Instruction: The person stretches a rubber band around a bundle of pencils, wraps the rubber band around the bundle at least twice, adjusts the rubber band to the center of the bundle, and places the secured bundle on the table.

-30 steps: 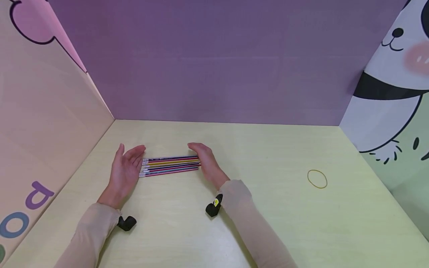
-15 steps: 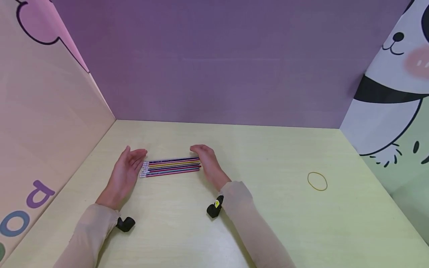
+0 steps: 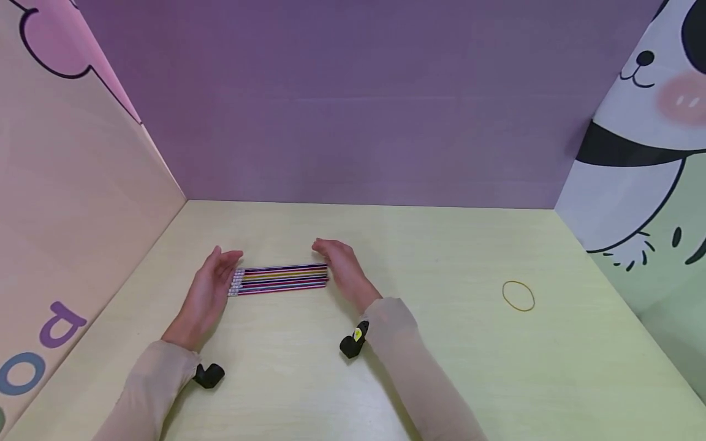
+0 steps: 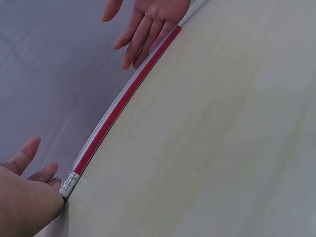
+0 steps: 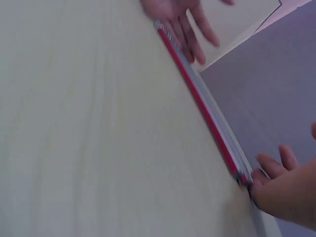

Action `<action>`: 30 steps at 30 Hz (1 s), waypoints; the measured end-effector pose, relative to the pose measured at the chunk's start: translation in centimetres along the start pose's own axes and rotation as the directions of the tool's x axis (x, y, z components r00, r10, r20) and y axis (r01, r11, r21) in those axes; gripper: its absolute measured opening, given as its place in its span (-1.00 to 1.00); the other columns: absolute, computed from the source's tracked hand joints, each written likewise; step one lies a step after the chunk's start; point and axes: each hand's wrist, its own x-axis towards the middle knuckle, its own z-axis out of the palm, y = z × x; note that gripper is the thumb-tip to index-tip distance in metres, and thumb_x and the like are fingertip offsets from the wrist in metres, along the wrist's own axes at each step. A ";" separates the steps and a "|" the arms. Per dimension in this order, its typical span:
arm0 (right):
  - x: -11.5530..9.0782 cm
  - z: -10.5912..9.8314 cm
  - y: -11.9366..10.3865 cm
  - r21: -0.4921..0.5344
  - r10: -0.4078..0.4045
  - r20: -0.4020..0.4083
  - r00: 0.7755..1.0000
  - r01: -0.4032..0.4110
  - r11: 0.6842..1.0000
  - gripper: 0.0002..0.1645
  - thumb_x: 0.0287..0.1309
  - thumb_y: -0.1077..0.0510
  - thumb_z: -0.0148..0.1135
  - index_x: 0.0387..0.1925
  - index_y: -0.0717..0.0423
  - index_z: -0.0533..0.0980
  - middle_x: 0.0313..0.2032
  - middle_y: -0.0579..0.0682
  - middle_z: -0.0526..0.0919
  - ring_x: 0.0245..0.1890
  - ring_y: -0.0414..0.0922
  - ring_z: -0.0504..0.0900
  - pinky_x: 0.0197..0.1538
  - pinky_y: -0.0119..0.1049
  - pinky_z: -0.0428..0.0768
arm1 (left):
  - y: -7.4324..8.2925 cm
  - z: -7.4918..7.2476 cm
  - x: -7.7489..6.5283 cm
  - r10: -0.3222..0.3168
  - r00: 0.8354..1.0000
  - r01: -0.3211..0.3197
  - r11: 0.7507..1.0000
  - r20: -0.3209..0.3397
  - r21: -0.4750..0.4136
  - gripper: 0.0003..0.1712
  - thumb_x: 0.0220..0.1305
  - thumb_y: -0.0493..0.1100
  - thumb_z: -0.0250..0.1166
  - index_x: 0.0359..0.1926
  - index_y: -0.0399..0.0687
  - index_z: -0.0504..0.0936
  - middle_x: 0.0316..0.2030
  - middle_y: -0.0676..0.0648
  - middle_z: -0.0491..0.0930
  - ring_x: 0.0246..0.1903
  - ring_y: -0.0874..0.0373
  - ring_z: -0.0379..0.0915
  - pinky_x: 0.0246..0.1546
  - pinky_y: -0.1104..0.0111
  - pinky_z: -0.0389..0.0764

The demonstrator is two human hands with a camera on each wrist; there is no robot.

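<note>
Several pencils (image 3: pixel 281 280) lie side by side in a flat row on the table, eraser ends to the left. At those white eraser ends stands my left hand (image 3: pixel 206 300), palm inward and fingers extended. Against the opposite ends rests the palm side of my right hand (image 3: pixel 346 272), its fingers also straight. In the left wrist view a red pencil (image 4: pixel 126 98) is nearest, its eraser against the left palm. The right wrist view shows the red pencil (image 5: pixel 200 103) in front with the others behind it. Neither hand curls round the pencils.
A thin yellow band, looped like a rubber band (image 3: pixel 515 282), lies on the table (image 3: pixel 430 367) to the right. A purple wall (image 3: pixel 353 110) stands at the back, with printed panels at the left and right.
My left hand has turned so its palm faces the eraser ends more squarely. The pencil ends at the right line up more evenly. My right hand stays almost in place.
</note>
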 end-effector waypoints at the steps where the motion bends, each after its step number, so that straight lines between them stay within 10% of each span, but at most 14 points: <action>1: 0.0 0.1 0.2 0.057 -0.006 -0.009 1.000 0.006 0.998 -0.49 0.41 0.09 0.08 0.20 0.40 0.42 0.26 0.25 0.48 0.33 0.00 0.41 0.45 -0.21 0.22 | -0.1 0.1 0.0 0.001 1.000 -0.001 1.000 0.001 -0.004 -0.27 0.52 0.29 -0.13 0.32 -0.23 0.20 0.48 -0.17 -0.09 0.54 0.04 -0.31 0.51 0.34 -0.25; 11: -0.8 1.4 1.9 0.208 -0.088 -0.077 0.993 0.102 0.973 -0.51 0.41 0.12 0.02 0.19 0.41 0.46 0.45 0.15 0.23 0.42 -0.03 0.26 0.49 -0.23 0.13 | -0.6 0.4 -0.3 0.039 0.999 -0.040 0.998 -0.023 -0.053 -0.35 0.54 0.27 -0.16 0.27 -0.19 0.18 0.27 0.04 0.18 0.53 0.07 -0.28 0.50 0.40 -0.24; 20: -0.6 0.7 0.6 -0.259 -0.038 -0.023 0.999 0.031 0.965 -0.62 0.36 0.05 0.14 0.02 0.24 0.59 -0.01 -0.04 0.64 0.15 -0.08 0.51 0.33 -0.14 0.36 | -0.2 0.3 -0.2 -0.003 1.000 0.002 0.999 -0.016 -0.046 -0.30 0.52 0.28 -0.09 0.31 -0.21 0.19 0.34 0.00 0.13 0.54 0.07 -0.28 0.51 0.36 -0.25; 30: -0.5 -0.1 0.0 -0.300 -0.007 -0.008 1.000 0.004 0.954 -0.66 0.41 0.01 0.12 -0.01 0.16 0.57 0.02 0.03 0.66 0.15 -0.08 0.55 0.40 -0.07 0.27 | 0.0 0.3 -0.2 -0.022 1.000 0.021 0.998 -0.021 -0.054 -0.31 0.52 0.27 -0.09 0.30 -0.22 0.22 0.28 0.07 0.17 0.53 0.08 -0.28 0.51 0.36 -0.24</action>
